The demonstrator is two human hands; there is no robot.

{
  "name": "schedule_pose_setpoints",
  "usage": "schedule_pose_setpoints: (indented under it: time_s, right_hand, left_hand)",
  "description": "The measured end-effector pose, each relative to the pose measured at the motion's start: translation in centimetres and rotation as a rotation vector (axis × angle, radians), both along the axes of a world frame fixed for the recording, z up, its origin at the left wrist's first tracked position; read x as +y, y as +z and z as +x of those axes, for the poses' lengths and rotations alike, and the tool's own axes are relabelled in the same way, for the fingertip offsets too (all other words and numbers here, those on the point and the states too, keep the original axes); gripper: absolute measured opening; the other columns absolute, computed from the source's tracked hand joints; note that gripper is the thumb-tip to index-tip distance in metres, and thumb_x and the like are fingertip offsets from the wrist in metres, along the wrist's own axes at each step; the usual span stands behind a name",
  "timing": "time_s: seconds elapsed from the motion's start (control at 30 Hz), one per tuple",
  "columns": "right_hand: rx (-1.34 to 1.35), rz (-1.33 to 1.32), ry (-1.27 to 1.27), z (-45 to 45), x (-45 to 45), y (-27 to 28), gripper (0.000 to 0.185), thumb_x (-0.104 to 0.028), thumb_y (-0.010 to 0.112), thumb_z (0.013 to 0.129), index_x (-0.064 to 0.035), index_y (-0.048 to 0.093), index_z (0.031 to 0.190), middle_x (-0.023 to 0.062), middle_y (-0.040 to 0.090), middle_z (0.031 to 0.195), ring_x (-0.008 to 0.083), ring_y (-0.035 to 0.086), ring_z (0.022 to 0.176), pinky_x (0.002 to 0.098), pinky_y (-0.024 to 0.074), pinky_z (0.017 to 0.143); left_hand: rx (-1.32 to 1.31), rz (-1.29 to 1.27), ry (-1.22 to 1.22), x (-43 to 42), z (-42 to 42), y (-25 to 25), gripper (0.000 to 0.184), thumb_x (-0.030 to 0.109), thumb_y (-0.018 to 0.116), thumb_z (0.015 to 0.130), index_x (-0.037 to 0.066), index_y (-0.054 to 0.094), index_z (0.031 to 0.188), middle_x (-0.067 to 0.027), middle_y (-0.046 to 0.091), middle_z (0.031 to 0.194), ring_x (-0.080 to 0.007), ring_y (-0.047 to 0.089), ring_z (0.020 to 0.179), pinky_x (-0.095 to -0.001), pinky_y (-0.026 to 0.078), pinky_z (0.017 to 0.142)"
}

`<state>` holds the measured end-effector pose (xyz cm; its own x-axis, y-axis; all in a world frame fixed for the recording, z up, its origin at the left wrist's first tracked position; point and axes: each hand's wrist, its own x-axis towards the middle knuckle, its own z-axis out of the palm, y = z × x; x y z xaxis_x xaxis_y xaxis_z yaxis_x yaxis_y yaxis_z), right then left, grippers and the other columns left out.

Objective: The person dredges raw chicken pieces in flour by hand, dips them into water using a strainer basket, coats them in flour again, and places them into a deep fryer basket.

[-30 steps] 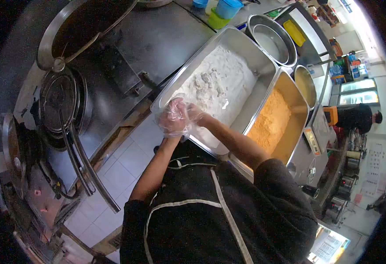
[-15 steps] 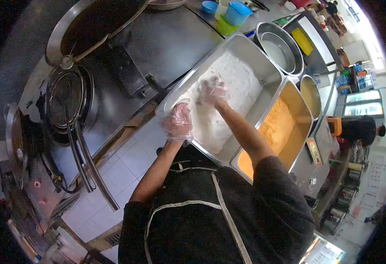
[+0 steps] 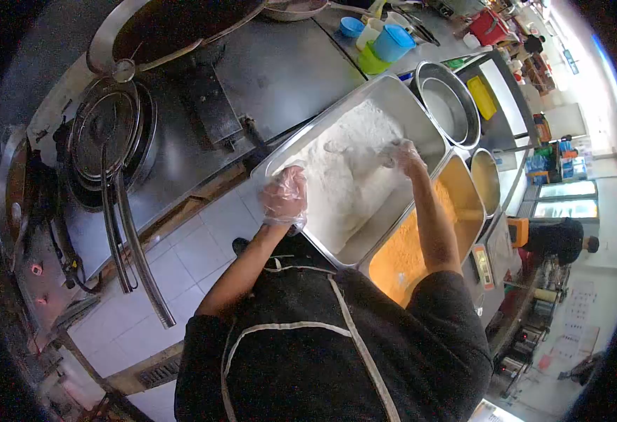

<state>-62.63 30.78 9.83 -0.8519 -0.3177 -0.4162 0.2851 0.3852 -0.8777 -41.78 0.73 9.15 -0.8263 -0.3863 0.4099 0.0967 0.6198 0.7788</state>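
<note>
A deep rectangular metal pan (image 3: 421, 119) holds loose white powder (image 3: 358, 133) that looks like flour. Clear plastic gloves cover both hands. On the pan's near left rim, my left hand (image 3: 285, 195) is closed around the edge. My right hand (image 3: 403, 157) is at the pan's right side, low over the powder, with its fingers curled. Beside those fingers the powder looks lumpy, and whatever they hold is covered in white or hidden. Against this pan stands a second metal pan with orange-yellow crumbs (image 3: 403, 253), below my right forearm.
Round metal bowls (image 3: 448, 98) stand beyond the pans, near a yellow tray (image 3: 481, 98). Blue and green plastic containers (image 3: 393, 43) sit at the back. Left are a large wok (image 3: 104, 42) and long-handled strainers (image 3: 108, 126). A digital scale (image 3: 483, 267) lies right; another person (image 3: 558, 239) stands farther off.
My right hand has moved right across the powder, from the middle toward the pan's right wall. My left hand stays at the rim. The view has shifted slightly.
</note>
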Motion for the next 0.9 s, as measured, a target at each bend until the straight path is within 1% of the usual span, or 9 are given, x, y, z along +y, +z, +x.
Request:
schedule_pose_setpoints:
  time_s: [0.17,0.3,0.37,0.47,0.57,0.63,0.7,0.77,0.9]
  right_hand:
    - [0.033,0.405,-0.122,-1.0,2.9,-2.6,0.012,-0.012,0.064,0.079,-0.0024,0.062,0.085,0.0046,0.061,0.078,0.0114,0.057,0.063,0.0258,0.0489,0.055]
    - [0.244,-0.114,-0.117,0.3,2.7,-9.6,0.037,-0.032,0.056,0.085,0.0000,0.060,0.102,0.0140,0.063,0.093,0.0184,0.061,0.080,0.0323,0.0504,0.068]
    - [0.294,0.930,-0.020,1.6,-0.4,-10.8,0.044,-0.035,0.045,0.089,0.0002,0.055,0.115,0.0185,0.059,0.107,0.0226,0.060,0.093,0.0361,0.0491,0.076]
    - [0.601,0.380,0.030,0.5,2.6,-15.3,0.053,-0.045,0.048,0.085,-0.0054,0.052,0.120,0.0123,0.056,0.117,0.0250,0.056,0.100,0.0377,0.0460,0.083]
    - [0.182,0.198,-0.171,-0.2,-0.6,-7.0,0.032,-0.022,0.056,0.087,-0.0008,0.057,0.111,0.0099,0.063,0.101,0.0177,0.061,0.084,0.0308,0.0503,0.068]
    - [0.215,-0.056,0.122,-0.7,2.1,-6.8,0.024,-0.014,0.058,0.083,-0.0025,0.059,0.104,0.0061,0.064,0.090,0.0140,0.061,0.076,0.0268,0.0497,0.064]
    - [0.334,0.338,0.094,-2.5,4.0,-8.5,0.019,-0.013,0.061,0.080,-0.0040,0.061,0.097,0.0065,0.064,0.088,0.0131,0.060,0.073,0.0257,0.0499,0.064]
    - [0.112,-0.015,-0.017,-1.6,4.9,-9.0,0.017,-0.014,0.063,0.078,-0.0035,0.062,0.090,0.0059,0.063,0.083,0.0137,0.059,0.069,0.0255,0.0495,0.060]
    - [0.014,0.057,-0.132,0.5,2.8,-8.1,0.015,-0.015,0.063,0.077,-0.0041,0.063,0.087,0.0063,0.061,0.078,0.0148,0.059,0.068,0.0266,0.0481,0.056]
  left_hand:
    - [0.046,0.047,0.001,0.2,-0.2,-0.6,0.011,0.013,0.058,0.082,0.009,0.060,0.092,-0.0108,0.064,0.076,-0.0283,0.063,0.068,-0.0376,0.050,0.063]
    - [0.037,0.019,0.004,0.2,-0.2,-1.0,0.012,0.013,0.060,0.081,0.010,0.060,0.092,-0.0092,0.065,0.077,-0.0267,0.064,0.069,-0.0362,0.050,0.062]
    - [0.047,0.040,-0.010,0.1,-0.2,-0.8,0.012,0.013,0.059,0.081,0.010,0.060,0.092,-0.0089,0.065,0.076,-0.0264,0.064,0.069,-0.0360,0.050,0.062]
    - [0.083,0.046,0.001,0.2,-0.2,-0.1,0.011,0.012,0.058,0.081,0.010,0.060,0.092,-0.0088,0.065,0.076,-0.0261,0.064,0.068,-0.0358,0.050,0.061]
    - [0.113,0.068,0.023,0.2,-0.5,-0.3,0.012,0.012,0.058,0.081,0.011,0.060,0.092,-0.0087,0.065,0.076,-0.0260,0.064,0.067,-0.0358,0.050,0.061]
    - [0.101,0.103,-0.001,0.5,0.2,-0.6,0.012,0.012,0.058,0.081,0.011,0.060,0.092,-0.0084,0.065,0.077,-0.0260,0.064,0.068,-0.0359,0.050,0.060]
    - [0.078,0.128,-0.020,0.3,-0.2,-0.4,0.012,0.013,0.059,0.080,0.012,0.060,0.092,-0.0077,0.065,0.078,-0.0261,0.064,0.068,-0.0364,0.050,0.060]
    - [0.058,0.000,0.015,0.1,0.0,-0.3,0.012,0.013,0.059,0.080,0.012,0.060,0.092,-0.0078,0.065,0.079,-0.0258,0.064,0.069,-0.0366,0.050,0.060]
    - [0.068,-0.013,0.008,0.2,-0.1,-0.3,0.013,0.008,0.057,0.081,0.007,0.060,0.094,-0.0107,0.065,0.080,-0.0279,0.064,0.070,-0.0362,0.052,0.062]
